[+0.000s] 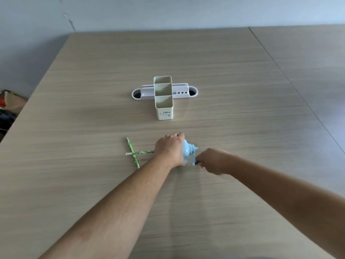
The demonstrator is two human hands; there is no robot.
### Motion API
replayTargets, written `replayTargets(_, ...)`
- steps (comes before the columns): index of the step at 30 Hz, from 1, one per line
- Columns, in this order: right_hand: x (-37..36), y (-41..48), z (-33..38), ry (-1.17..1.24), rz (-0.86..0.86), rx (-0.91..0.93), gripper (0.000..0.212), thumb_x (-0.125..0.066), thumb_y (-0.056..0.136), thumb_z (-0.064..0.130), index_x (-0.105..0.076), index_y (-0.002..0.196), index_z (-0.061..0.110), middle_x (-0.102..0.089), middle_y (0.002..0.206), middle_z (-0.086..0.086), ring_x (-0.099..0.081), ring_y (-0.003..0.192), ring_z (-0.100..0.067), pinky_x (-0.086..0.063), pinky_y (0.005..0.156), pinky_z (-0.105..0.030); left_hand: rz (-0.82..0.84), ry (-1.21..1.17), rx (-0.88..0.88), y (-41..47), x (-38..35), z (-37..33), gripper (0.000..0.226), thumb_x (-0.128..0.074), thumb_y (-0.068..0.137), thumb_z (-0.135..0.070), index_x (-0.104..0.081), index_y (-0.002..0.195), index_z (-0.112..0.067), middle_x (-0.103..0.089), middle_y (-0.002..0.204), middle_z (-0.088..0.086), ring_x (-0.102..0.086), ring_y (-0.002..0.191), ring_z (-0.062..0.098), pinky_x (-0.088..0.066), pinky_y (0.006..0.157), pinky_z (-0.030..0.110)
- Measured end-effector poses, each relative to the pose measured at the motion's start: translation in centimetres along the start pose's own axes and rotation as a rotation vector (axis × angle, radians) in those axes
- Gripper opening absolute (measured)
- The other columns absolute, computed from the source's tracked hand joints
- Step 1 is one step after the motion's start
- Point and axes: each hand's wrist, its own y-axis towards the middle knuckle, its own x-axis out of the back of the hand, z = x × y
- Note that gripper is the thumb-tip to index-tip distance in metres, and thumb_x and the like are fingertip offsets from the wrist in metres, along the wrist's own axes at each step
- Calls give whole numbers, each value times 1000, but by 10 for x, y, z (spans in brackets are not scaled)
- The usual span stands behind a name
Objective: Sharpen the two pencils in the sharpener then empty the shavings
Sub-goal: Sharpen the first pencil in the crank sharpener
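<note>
A light blue crank sharpener (188, 152) stands on the wooden table (242, 90). My left hand (169, 149) covers its body from the left and top and presses it down. My right hand (214, 160) pinches the crank handle (195, 161) at the sharpener's right side. One green patterned pencil (141, 152) lies horizontal, its right end running under my left hand toward the sharpener; where it ends is hidden. A second green pencil (132, 151) lies loose on the table, crossing the first, with its dark tip pointing away from me.
A cream desk organiser (164, 109) with three open compartments stands further back in the middle. Behind it lies a white oblong tray holder (192, 92) with small holes. A seam splits the tabletop at the right. Bags sit on the floor at the far left.
</note>
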Motion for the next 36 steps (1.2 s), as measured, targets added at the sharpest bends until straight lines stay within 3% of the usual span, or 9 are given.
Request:
replayTargets(4,41,-7,-13,51,-187,92,21,-43,92,18,-64,90,14,-65,95,-5,-57,90,-25,-49,80,-37,-33,-6,-25,0,0,2,56,-80,62,-29,-50,107,-14,-63,110,2,-62,99,25,-40,69,30)
replayTargets(7,48,27,-20,60,-333,-57,22,-42,95,27,-63,100,22,-66,102,-4,-58,90,-28,-47,69,-34,-8,17,-31,3,-1,1,62,-80,63,-31,-49,114,-13,-61,114,3,-61,104,26,-46,75,33)
replayTargets(11,2,44,-14,33,-152,-130,20,-43,93,22,-61,100,18,-67,106,-9,-60,90,-28,-49,72,-34,5,14,-17,4,-2,-1,62,-82,61,-35,-49,109,-16,-61,113,1,-60,103,24,-46,75,33)
replayTargets(15,-3,-9,-9,172,-24,33,21,-43,93,20,-63,94,12,-67,98,-10,-58,93,-29,-48,83,-38,5,23,-21,2,-1,-1,60,-82,62,-34,-49,109,-16,-61,112,2,-61,102,24,-47,78,33)
replayTargets(18,36,-11,-12,153,-207,55,21,-45,93,20,-64,91,12,-61,85,-4,-54,80,-25,-48,75,-36,-26,24,-51,1,0,2,56,-79,63,-31,-49,107,-14,-63,111,3,-62,100,27,-44,74,32)
replayTargets(22,38,33,-12,102,-323,-114,23,-41,95,27,-61,101,19,-65,101,-9,-59,88,-32,-42,65,-32,10,50,-47,1,1,0,62,-80,64,-33,-49,114,-13,-61,115,4,-61,104,27,-47,80,35)
replayTargets(26,-5,33,-7,71,-140,-144,21,-45,92,19,-62,102,16,-66,109,-9,-62,98,-30,-44,68,-31,12,37,-15,4,2,-1,61,-82,61,-35,-48,109,-16,-60,114,3,-60,105,25,-46,80,33)
replayTargets(30,13,-8,-11,163,3,74,21,-49,91,17,-68,97,12,-68,103,-7,-59,99,-24,-46,86,-33,2,32,-16,4,0,0,60,-80,63,-32,-48,111,-15,-60,112,4,-60,104,26,-47,80,34)
replayTargets(36,42,38,-20,221,-307,-100,19,-49,91,28,-67,97,24,-68,101,-6,-61,90,-29,-52,77,-36,2,57,-45,4,0,2,63,-79,63,-32,-48,116,-15,-60,114,5,-60,105,27,-47,81,36)
